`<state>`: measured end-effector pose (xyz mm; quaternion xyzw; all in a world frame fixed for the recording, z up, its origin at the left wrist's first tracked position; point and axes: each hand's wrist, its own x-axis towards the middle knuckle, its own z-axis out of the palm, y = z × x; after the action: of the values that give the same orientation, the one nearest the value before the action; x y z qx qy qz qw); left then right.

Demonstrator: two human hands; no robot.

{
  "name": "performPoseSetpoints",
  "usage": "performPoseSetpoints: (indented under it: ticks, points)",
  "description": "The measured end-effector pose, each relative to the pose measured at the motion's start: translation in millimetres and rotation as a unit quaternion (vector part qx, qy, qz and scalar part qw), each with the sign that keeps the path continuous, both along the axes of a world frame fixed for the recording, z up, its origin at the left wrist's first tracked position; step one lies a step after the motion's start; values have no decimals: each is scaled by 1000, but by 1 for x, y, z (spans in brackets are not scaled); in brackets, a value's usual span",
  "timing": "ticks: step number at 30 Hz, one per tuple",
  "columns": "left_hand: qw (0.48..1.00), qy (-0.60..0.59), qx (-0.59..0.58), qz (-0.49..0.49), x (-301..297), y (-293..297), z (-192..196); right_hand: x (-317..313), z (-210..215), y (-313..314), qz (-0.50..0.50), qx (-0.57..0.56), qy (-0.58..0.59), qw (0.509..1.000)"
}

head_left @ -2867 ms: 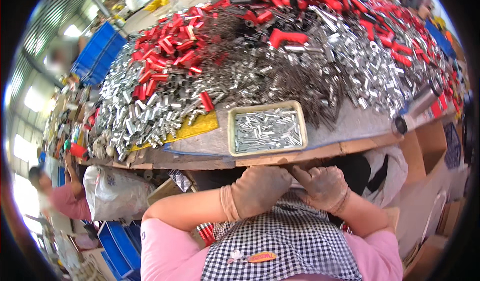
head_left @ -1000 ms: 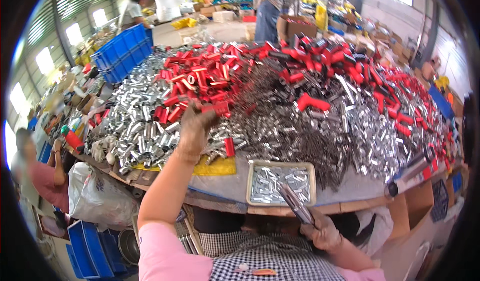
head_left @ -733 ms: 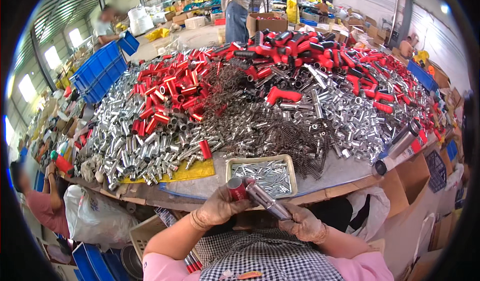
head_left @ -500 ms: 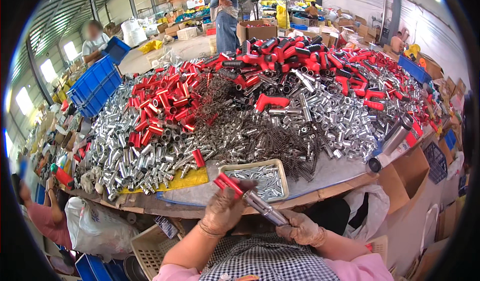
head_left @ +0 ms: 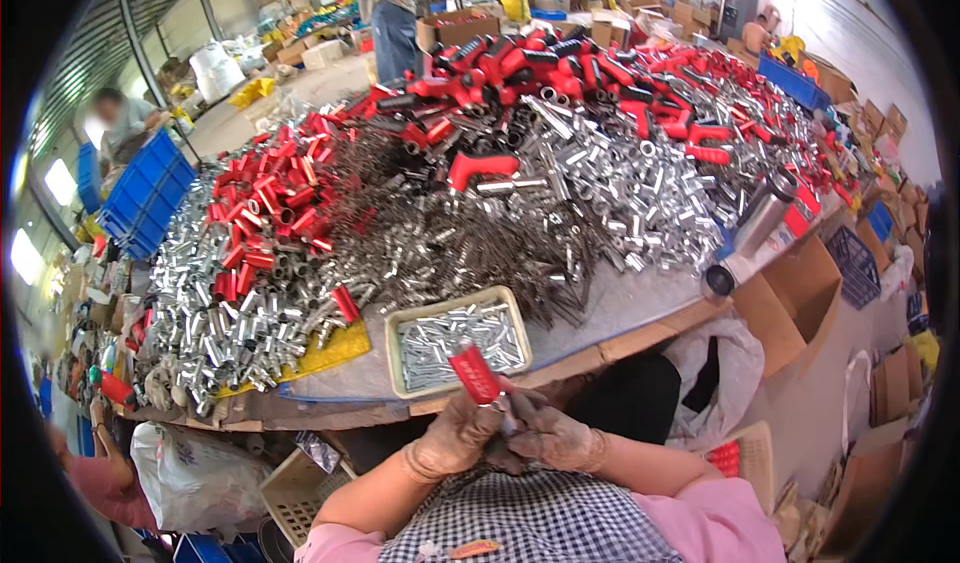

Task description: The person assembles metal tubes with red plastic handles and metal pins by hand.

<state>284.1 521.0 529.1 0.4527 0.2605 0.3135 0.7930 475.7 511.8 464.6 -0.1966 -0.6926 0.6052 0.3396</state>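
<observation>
In front of my apron I hold a red-and-silver metal tube (head_left: 474, 375), its red end tilted up and away from me. My left hand (head_left: 455, 437), in a stained glove, closes round it just below the red part. My right hand (head_left: 562, 439), gloved too, is closed at its silver end, which the fingers mostly hide. Right behind the tube is a cream tray (head_left: 408, 391) of small silver pins (head_left: 425, 348) on the table edge. Dark coil springs (head_left: 500, 253) are heaped beyond it.
Red sleeves (head_left: 290, 198), silver tubes (head_left: 200, 333) and red-black pistol-shaped handles (head_left: 520, 63) cover the table. A steel flask (head_left: 765, 208) lies at the right edge above an open carton (head_left: 790, 308). Blue crates (head_left: 150, 193) stand at the far left, where another person (head_left: 120, 123) is.
The tube has swung from slanting across to pointing away from me. My right hand has moved left and up, close beside my left. The whole view has shifted.
</observation>
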Motion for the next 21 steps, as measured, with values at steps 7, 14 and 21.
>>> performPoseSetpoints:
  ticks: [7, 14, 21]
  points:
    - [991, -35, -88, 96, -12, -5, -28, 53, 37, 50, 69, 273, -388, 878]
    - [985, 156, -76, 26, 1, -9, -39, 94, 25, 164, -445, 52, -509, 735]
    - [984, 164, 13, 73, 2, -13, -22, 97, 21, 187, -359, 27, -659, 661]
